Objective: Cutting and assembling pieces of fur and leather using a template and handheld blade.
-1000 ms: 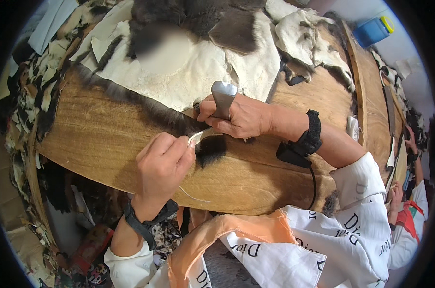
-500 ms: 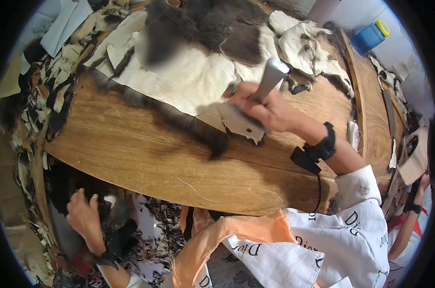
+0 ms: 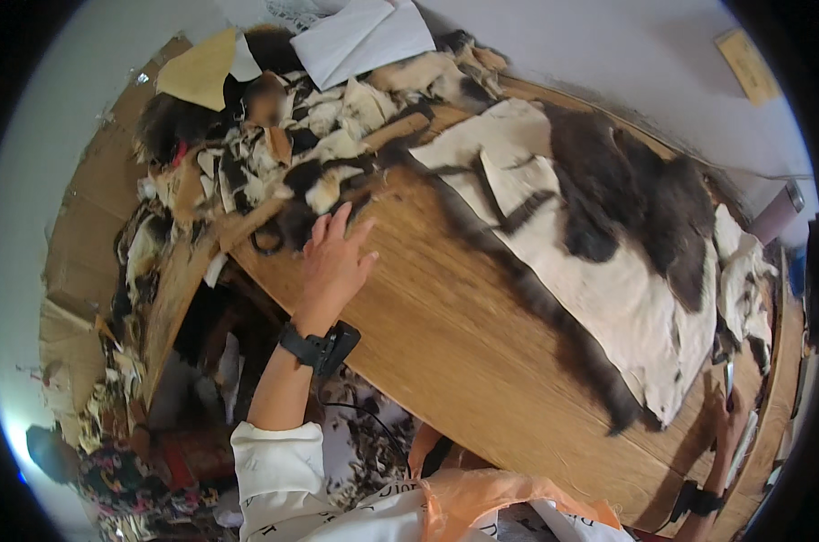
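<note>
Over the left end of the wooden table [image 3: 427, 352], my left hand [image 3: 332, 269] is open with its fingers spread, holding nothing. Its fingertips are close to a pile of fur and hide scraps [image 3: 328, 185]. My right hand [image 3: 727, 417] rests low at the table's right side, closed round a silver metal tool [image 3: 729, 375]; only a slim part shows, so its kind is unclear. Left of that hand lies a large pale hide [image 3: 608, 303], skin side up, with a dark fur fringe along its near edge. Dark brown fur pieces [image 3: 608, 185] lie on top of it.
White paper sheets [image 3: 364, 41] and a yellow sheet [image 3: 197, 70] top the scrap pile. A smaller pale hide [image 3: 742, 280] and a pinkish cylinder [image 3: 778, 212] are at far right. Another person [image 3: 134, 479] is at lower left. Scraps cover the floor below the table's edge.
My view has swung left. My left hand has risen from below the table edge to above the tabletop. My right hand, still holding the silver tool, has left the hide for the table's right side.
</note>
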Available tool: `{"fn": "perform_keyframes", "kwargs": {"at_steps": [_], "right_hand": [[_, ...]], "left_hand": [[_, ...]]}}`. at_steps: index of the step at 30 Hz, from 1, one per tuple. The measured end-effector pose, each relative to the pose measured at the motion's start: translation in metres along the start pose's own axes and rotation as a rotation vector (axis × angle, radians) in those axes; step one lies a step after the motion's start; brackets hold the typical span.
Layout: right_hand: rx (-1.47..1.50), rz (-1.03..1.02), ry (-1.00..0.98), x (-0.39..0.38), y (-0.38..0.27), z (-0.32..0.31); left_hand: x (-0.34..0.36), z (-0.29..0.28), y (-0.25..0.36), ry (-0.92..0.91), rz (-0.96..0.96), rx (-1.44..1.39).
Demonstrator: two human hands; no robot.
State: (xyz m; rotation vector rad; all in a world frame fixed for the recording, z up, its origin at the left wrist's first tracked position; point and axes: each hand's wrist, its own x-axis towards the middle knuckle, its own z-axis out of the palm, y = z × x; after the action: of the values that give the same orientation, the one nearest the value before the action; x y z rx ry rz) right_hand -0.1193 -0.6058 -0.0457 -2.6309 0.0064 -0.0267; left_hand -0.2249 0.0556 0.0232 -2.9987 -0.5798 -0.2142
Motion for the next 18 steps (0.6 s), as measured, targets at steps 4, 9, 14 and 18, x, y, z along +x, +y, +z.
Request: {"fn": "perform_keyframes", "kwargs": {"at_steps": [4,9,14,18], "right_hand": [[0.156,0.115,0.077,-0.028,-0.001,0.017],[-0.061,0.440,0.072,-0.040,-0.033,0.028],[-0.015,0.331,0.246,-0.046,-0.020,0.046],[-0.108,0.418,0.225,-0.045,-0.026,0.043]], "left_hand": [[0.048,0.017,-0.044,-0.168,0.162,0.095],[0.093,0.035,-0.099,-0.167,0.361,0.037],[0.129,0.056,-0.127,-0.233,0.332,-0.003],[0.154,0.055,-0.143,-0.199,0.291,0.044]]}}
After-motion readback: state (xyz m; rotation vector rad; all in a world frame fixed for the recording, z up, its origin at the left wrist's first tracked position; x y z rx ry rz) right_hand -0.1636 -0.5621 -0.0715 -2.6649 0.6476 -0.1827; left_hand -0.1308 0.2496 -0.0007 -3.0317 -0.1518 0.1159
